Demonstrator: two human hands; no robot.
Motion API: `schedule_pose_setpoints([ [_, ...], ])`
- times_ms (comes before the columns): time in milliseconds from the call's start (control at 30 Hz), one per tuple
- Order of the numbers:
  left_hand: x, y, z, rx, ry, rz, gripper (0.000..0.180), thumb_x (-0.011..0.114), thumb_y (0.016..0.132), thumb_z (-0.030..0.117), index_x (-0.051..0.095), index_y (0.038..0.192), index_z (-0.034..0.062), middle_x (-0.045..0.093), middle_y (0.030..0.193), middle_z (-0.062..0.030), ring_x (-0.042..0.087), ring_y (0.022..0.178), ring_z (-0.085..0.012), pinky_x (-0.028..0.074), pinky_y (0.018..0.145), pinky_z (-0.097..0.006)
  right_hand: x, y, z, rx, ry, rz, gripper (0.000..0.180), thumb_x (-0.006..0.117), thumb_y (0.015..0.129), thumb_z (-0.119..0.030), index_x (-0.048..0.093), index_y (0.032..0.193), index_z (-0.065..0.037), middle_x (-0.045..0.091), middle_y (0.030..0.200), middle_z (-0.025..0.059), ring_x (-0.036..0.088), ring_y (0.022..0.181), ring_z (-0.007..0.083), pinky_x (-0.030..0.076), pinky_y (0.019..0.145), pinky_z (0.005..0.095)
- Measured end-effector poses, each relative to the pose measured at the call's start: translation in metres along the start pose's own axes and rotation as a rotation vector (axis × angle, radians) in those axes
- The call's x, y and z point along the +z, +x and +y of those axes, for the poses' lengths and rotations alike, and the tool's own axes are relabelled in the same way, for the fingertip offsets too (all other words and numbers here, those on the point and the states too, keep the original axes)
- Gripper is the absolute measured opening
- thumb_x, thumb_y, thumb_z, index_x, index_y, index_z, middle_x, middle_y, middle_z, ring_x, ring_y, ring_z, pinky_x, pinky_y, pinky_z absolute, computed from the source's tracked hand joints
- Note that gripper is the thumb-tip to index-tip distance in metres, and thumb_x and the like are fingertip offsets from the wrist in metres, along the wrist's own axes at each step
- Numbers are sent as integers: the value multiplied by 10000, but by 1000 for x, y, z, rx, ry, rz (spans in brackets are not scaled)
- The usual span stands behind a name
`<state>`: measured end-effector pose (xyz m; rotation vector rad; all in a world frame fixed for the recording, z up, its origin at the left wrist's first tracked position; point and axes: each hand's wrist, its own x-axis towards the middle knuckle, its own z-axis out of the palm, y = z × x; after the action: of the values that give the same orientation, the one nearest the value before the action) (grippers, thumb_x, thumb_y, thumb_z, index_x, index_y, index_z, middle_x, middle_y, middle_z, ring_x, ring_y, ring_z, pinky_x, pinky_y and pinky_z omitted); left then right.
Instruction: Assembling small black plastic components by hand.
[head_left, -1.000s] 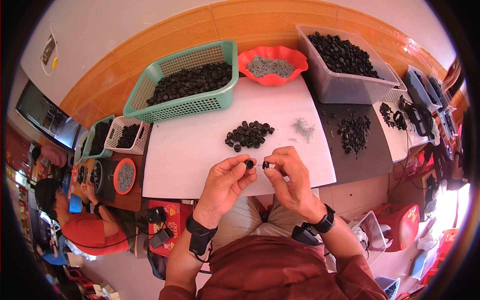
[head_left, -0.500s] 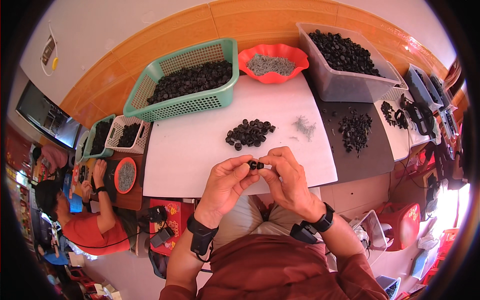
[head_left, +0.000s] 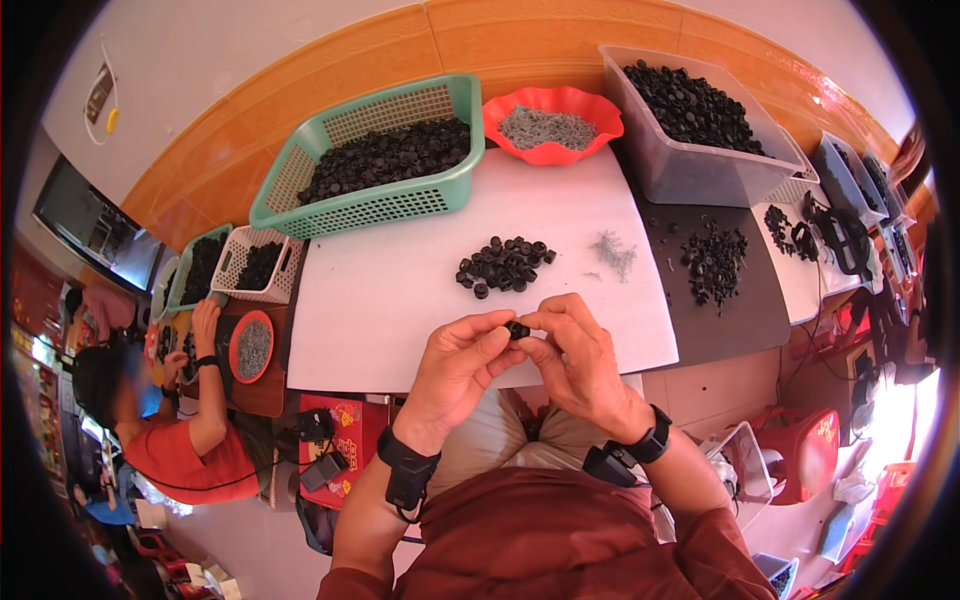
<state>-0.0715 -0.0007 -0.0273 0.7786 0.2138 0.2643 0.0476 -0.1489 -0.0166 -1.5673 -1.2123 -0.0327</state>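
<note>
Over the near edge of the white work sheet (head_left: pixel 400 290), my left hand (head_left: pixel 462 368) pinches a small round black plastic part (head_left: pixel 516 329) between thumb and fingertips. From the other side, the fingertips of my right hand (head_left: pixel 578 362) close on the same part. Fingers cover much of it, so its exact shape is hard to see. Just beyond my hands lies a pile of small black caps (head_left: pixel 505 266). To its right is a small heap of thin grey metal pins or screws (head_left: pixel 613 254), too fine to tell which.
A green basket (head_left: pixel 370 205) of black parts, a red scalloped bowl (head_left: pixel 550 153) of metal pieces and a clear bin (head_left: pixel 700 175) line the back. Small black parts (head_left: pixel 714 260) lie on a dark mat at right. A person (head_left: pixel 200 440) works at left.
The two black pieces seen slightly apart between my fingertips now sit together as one compact part. My hands stay nearly in place. The co-worker's raised hand has shifted slightly toward the baskets.
</note>
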Motion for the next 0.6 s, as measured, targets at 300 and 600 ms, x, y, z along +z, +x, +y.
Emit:
schedule_pose_setpoints([
  [300, 0, -1, -3, 30, 8, 3, 234, 666, 979, 53, 675, 1207, 0, 733, 1102, -109, 716, 1009, -191, 608, 924, -331, 3, -2, 1, -12, 57, 49, 242, 724, 890, -28, 676, 1127, -43, 615, 1012, 137, 648, 705, 297, 534, 587, 369],
  [600, -1, -2, -5, 39, 16, 18, 218, 682, 966, 47, 694, 1180, 7, 732, 1112, -118, 716, 1014, -203, 610, 917, -346, 4, -4, 1, -50, 63, 87, 270, 748, 862, 16, 705, 1123, -38, 618, 965, 113, 619, 673, 216, 508, 574, 310],
])
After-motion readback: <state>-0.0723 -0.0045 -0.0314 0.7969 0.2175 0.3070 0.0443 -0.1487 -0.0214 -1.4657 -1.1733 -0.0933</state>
